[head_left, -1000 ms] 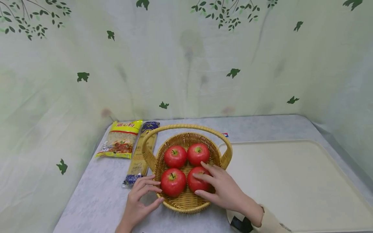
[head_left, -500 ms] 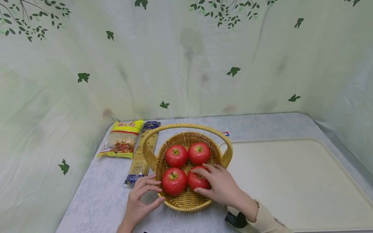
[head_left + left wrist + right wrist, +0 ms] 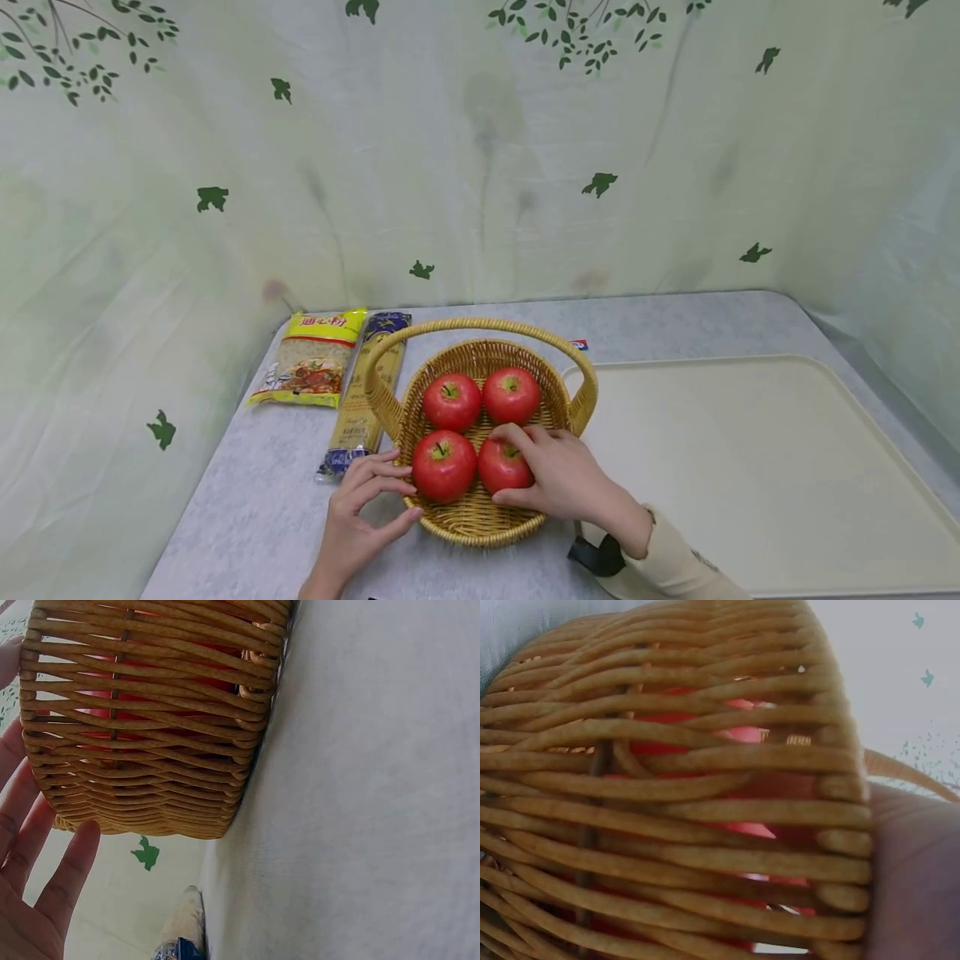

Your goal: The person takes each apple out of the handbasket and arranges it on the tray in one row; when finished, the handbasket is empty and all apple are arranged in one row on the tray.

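Observation:
A round wicker basket point(image 3: 482, 533) with a tall arched handle stands on the table, holding several red apples. My right hand point(image 3: 558, 475) reaches over the basket's right rim and grips the front-right apple point(image 3: 504, 467), thumb in front and fingers curled over its far side. Three other apples sit beside it: front-left apple point(image 3: 444, 467), back-left apple point(image 3: 452, 402) and back-right apple point(image 3: 511, 396). At the left rim my left hand point(image 3: 360, 517) has its fingers spread, tips at the basket. Red shows through the weave in the right wrist view, where the wicker wall point(image 3: 705, 802) hides the fingers.
Left of the basket lie a yellow-topped food bag point(image 3: 311, 358) and a long spaghetti packet point(image 3: 363, 400). A large cream tray point(image 3: 750, 467) covers the right of the grey table point(image 3: 225, 500). Behind the table hangs a leaf-printed curtain point(image 3: 487, 208).
My right hand has moved slightly left, and its fingers have closed round the front-right apple, which has shifted a little left. The left hand stays at the rim.

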`<state>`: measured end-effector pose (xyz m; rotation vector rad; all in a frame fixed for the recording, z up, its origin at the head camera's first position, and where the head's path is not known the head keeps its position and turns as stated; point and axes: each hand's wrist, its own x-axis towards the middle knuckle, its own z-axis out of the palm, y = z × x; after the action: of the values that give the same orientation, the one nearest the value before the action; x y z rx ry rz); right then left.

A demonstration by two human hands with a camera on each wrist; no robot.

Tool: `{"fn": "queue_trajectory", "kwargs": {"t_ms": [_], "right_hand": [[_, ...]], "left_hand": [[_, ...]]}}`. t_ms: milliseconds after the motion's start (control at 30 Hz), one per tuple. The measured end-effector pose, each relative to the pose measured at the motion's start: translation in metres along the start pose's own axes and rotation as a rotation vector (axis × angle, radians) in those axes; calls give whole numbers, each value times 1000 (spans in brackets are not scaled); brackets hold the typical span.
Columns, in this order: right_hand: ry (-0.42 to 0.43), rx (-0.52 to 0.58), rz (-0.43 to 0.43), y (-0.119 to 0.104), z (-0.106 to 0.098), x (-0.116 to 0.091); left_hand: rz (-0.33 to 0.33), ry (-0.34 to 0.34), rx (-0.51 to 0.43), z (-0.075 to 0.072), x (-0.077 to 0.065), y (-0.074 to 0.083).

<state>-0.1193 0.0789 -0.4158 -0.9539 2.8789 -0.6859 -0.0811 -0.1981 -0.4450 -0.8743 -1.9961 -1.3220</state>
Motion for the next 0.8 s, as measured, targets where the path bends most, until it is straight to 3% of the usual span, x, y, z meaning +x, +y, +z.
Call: {"fn": "queue_trajectory", "kwargs": {"t_ms": [400,800], "right_hand": [[93,-25,5,2,6,1],[287,139,70,-3,4,-12]], "left_hand": [[-18,-2,2,0,-1,0],[-23,-7,3,0,0,0]]}}
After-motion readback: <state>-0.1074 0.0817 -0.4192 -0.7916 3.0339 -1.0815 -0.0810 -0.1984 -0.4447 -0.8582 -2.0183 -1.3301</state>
